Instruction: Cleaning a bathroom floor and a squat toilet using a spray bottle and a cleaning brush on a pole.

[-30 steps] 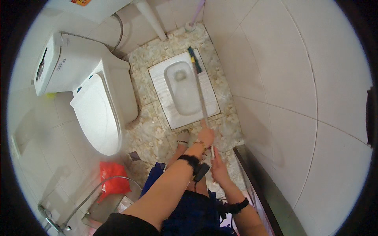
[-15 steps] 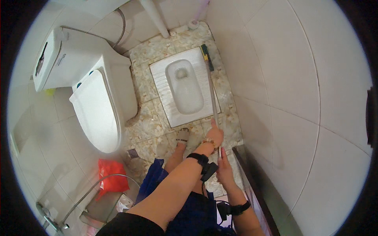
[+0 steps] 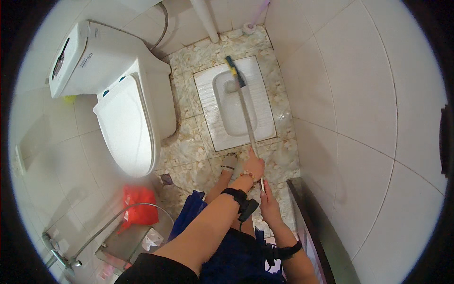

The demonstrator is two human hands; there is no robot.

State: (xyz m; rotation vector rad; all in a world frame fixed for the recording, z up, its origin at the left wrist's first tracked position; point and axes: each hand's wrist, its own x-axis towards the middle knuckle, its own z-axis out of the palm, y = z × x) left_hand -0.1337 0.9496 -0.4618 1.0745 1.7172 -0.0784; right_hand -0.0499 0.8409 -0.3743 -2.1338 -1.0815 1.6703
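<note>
I hold a long-handled scrub brush (image 3: 246, 110) with both hands. My left hand (image 3: 254, 166) is wrapped round the pale handle. Closer to me, my right hand (image 3: 270, 204) grips near the handle's end, thumb along it. The brush's dark head, with a yellow part at its joint, lies across the far end of a white squat toilet (image 3: 265, 106) set into the floor. It spans the basin's far end and rim; whether its bristles touch the surface is hard to tell.
At left stands a white toilet (image 3: 124, 125), lid down. A red plastic bag (image 3: 141, 206) sits by a shower hose (image 3: 101, 232) and tap (image 3: 59, 253). A dark-edged panel (image 3: 309, 222) runs close to my right arm. Another brush (image 3: 249, 28) leans in the far corner; a white pipe (image 3: 205, 21) meets the floor.
The brush head has swung left, from the squat toilet's right edge to over its basin's far end. Both hands keep their hold on the handle. The whole view has shifted slightly.
</note>
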